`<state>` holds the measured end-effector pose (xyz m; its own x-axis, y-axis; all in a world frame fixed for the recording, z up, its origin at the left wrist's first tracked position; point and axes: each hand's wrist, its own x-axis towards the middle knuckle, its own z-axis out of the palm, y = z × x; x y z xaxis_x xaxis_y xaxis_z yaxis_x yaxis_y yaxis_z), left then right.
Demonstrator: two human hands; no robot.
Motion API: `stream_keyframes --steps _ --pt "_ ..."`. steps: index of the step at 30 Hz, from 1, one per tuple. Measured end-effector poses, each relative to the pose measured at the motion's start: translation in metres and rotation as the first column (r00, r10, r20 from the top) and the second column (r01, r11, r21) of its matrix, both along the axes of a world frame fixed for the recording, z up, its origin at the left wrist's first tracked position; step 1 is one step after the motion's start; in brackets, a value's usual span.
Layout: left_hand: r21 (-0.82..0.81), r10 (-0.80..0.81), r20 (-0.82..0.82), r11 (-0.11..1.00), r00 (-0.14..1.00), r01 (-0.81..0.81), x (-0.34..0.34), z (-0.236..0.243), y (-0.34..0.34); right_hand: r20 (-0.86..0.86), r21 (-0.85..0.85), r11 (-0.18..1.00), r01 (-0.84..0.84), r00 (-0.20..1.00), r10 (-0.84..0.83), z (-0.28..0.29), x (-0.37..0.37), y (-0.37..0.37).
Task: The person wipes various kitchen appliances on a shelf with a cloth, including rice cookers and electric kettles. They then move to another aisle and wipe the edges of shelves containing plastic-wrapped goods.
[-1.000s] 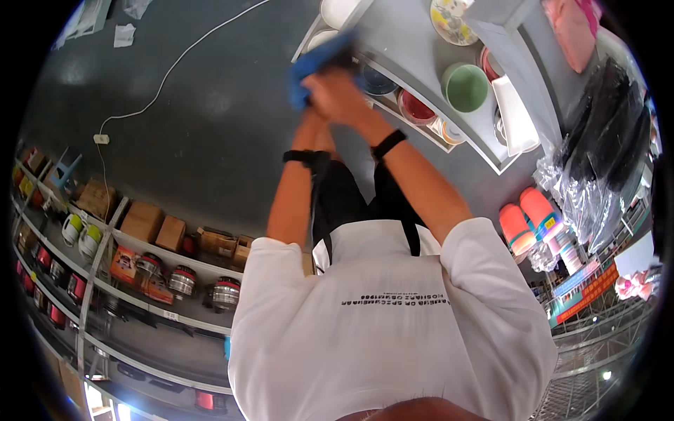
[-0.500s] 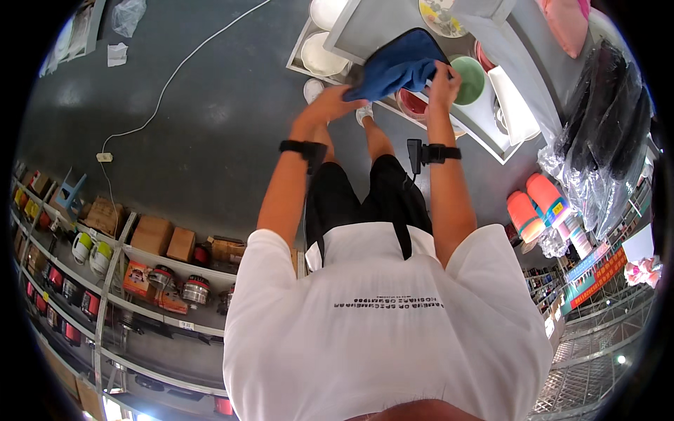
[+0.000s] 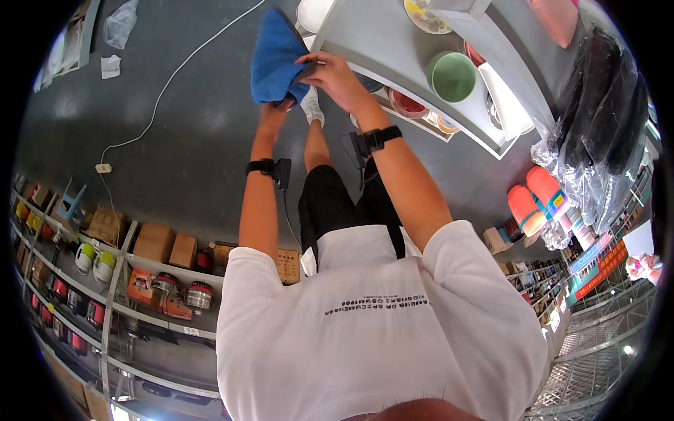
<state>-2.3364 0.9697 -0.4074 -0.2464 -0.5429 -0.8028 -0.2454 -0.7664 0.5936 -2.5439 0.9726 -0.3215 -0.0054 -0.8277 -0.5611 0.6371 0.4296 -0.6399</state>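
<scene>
A blue cloth (image 3: 275, 67) with a dark edge hangs in the air over the floor, left of the grey shelf. My left hand (image 3: 274, 116) grips its near lower end, with the fingers partly hidden by the fabric. From the right, my right hand (image 3: 337, 78) pinches the dark edge between thumb and fingers. Both wrists wear black straps with small boxes on them.
On the grey shelf (image 3: 382, 42) to the right stand a green bowl (image 3: 451, 77), a floral plate (image 3: 427, 15) and a white dish (image 3: 507, 102). A red bowl (image 3: 407, 104) sits on a lower tier. A white cable (image 3: 158, 116) crosses the floor. Goods racks (image 3: 168, 326) line the lower left.
The blue cloth has moved left, off the shelf and out over the floor. Both hands travelled left with it, and the right hand has shifted its place on the cloth.
</scene>
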Motion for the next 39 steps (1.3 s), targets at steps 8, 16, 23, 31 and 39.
stream_keyframes --steps 8,16,23,31,39 --pt "-0.232 -0.337 -0.021 0.917 0.941 0.323 -0.053 0.017 0.005 -0.6 0.239 0.808 0.539 0.736 -0.314 -0.007 -0.067 0.096" --pt "-0.306 -0.428 0.144 0.838 0.892 0.451 -0.136 0.005 0.046 -0.891 0.374 0.926 0.047 0.294 0.345 -0.073 -0.102 0.105" --pt "-0.74 0.37 0.441 0.666 0.818 0.098 -0.06 0.004 -0.018 -0.986 0.104 0.961 -0.255 0.098 0.132 -0.09 -0.009 0.013" --pt "-0.486 -0.269 0.348 0.767 0.898 0.418 -0.14 0.018 0.023 -0.971 0.154 0.977 -0.149 0.158 0.177 -0.101 -0.092 0.122" --pt "-0.275 -0.927 0.273 0.181 0.257 0.944 -0.194 0.008 0.172 -0.955 0.239 0.947 -0.213 0.127 0.27 -0.094 -0.143 0.174"
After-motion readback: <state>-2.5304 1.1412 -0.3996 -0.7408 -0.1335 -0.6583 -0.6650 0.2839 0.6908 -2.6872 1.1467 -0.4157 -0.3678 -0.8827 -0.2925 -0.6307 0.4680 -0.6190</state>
